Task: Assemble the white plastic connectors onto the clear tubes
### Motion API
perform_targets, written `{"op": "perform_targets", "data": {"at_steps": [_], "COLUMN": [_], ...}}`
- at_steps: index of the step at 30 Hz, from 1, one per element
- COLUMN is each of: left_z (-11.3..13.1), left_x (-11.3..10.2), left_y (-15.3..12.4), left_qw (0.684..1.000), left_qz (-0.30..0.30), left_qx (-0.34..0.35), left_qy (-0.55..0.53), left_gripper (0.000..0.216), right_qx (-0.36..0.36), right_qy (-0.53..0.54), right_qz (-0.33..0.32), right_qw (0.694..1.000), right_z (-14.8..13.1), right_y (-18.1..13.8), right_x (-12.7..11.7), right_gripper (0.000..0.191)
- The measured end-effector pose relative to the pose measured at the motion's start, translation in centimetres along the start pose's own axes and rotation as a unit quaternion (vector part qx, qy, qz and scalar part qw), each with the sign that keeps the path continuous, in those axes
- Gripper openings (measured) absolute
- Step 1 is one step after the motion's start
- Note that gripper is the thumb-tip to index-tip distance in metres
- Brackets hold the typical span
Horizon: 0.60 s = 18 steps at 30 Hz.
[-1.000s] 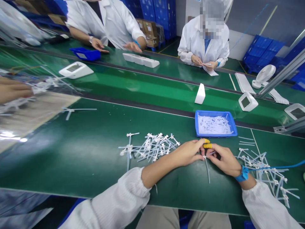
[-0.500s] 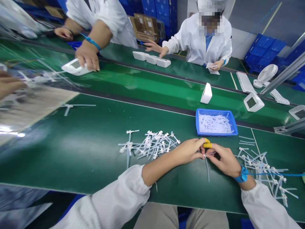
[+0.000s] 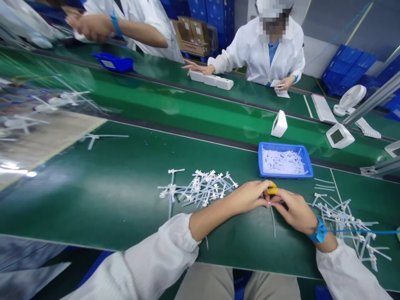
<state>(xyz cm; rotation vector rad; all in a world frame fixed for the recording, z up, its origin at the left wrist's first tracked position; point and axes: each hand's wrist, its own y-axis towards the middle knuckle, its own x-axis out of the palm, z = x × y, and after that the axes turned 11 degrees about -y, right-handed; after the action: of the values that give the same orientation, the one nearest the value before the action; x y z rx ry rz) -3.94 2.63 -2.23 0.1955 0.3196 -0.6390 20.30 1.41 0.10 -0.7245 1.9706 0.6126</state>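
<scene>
My left hand point(image 3: 250, 196) and my right hand point(image 3: 295, 210) meet over the green bench, fingertips pinched together. Between them is a thin translucent tube piece with a small white fitting point(image 3: 273, 221); one tube hangs down toward me, and the fingers hide part of the fitting. Both hands wear yellow finger cots. Left of my hands lies a pile of tubes with white fittings point(image 3: 200, 188). A second pile of similar tube pieces point(image 3: 351, 218) lies beside my right wrist.
Just beyond my hands stands a blue tray point(image 3: 285, 175) full of short pale strips. Several loose tubes point(image 3: 324, 184) lie right of it. White devices point(image 3: 279, 123) stand on the green conveyor point(image 3: 200, 104). Two co-workers in white coats point(image 3: 250, 54) work across it.
My hands keep their pinch with barely any shift. Across the conveyor, one co-worker's hand has withdrawn from a white device, now out of sight; the conveyor devices have moved right.
</scene>
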Motion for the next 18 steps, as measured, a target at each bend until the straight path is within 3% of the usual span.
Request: {"op": "perform_targets", "data": {"at_steps": [7, 14, 18], "left_z": [0.0, -0.1, 0.0], "left_x": [0.1, 0.0, 0.0], "left_y": [0.1, 0.1, 0.2], "left_qw": [1.000, 1.000, 1.000], "left_qz": [0.013, -0.001, 0.004], "left_qx": [-0.007, 0.016, 0.013], "left_qy": [0.024, 0.001, 0.009], "left_gripper": [0.050, 0.037, 0.039], "right_qx": [-0.005, 0.022, 0.017], "right_qy": [-0.026, 0.049, 0.026], "right_qz": [-0.016, -0.018, -0.006], "right_qw": [1.000, 0.998, 1.000], "right_z": [-0.7, 0.3, 0.2], "right_y": [0.3, 0.4, 0.4], "right_x": [-0.2, -0.8, -1.2], "right_gripper": [0.020, 0.022, 0.011]}}
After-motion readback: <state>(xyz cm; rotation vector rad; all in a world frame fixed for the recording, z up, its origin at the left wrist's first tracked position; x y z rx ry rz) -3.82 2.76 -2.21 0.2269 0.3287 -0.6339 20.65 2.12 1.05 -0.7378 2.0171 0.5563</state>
